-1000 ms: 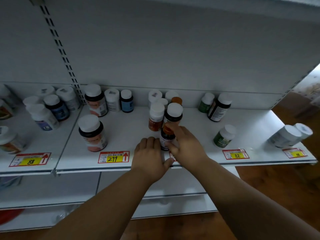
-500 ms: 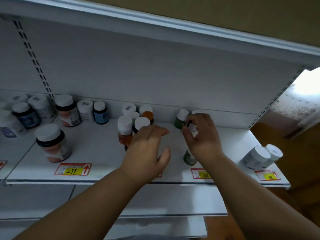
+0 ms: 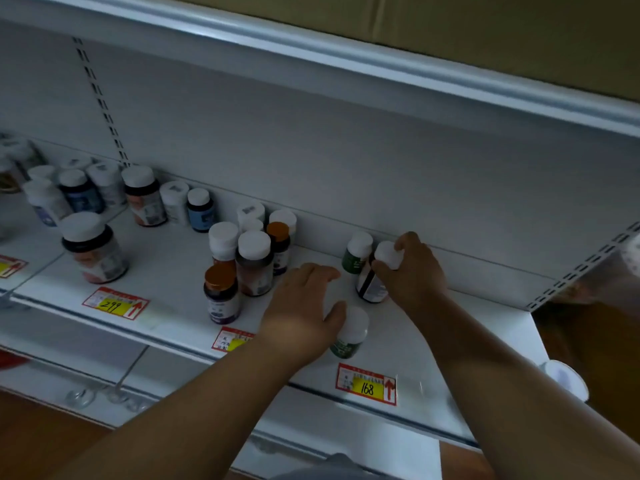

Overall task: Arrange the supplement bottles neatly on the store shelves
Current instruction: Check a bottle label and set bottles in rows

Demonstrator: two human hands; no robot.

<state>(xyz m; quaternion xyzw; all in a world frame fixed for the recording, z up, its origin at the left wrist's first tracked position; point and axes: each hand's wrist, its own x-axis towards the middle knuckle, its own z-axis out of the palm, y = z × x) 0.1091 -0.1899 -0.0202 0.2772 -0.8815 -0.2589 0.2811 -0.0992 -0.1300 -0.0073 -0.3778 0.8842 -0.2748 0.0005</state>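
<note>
My right hand (image 3: 414,268) grips the white cap of a dark supplement bottle (image 3: 371,285) that stands near the back of the white shelf (image 3: 166,265), beside a green bottle (image 3: 356,252). My left hand (image 3: 301,313) hovers with relaxed fingers over the shelf, its thumb next to a green white-capped bottle (image 3: 348,336) at the front; I cannot tell if they touch. A cluster of several bottles (image 3: 251,261), some with orange caps, stands to the left of my left hand.
More bottles line the back left of the shelf (image 3: 145,195) and one large jar (image 3: 93,247) stands alone in front. Price tags 299 (image 3: 116,303) and 168 (image 3: 367,384) sit on the shelf edge. A white jar (image 3: 564,377) shows at the right end.
The view has swung right. My right hand has left the orange-capped bottle and gone to the dark bottle at the back. My left hand has followed rightward, near the front green bottle.
</note>
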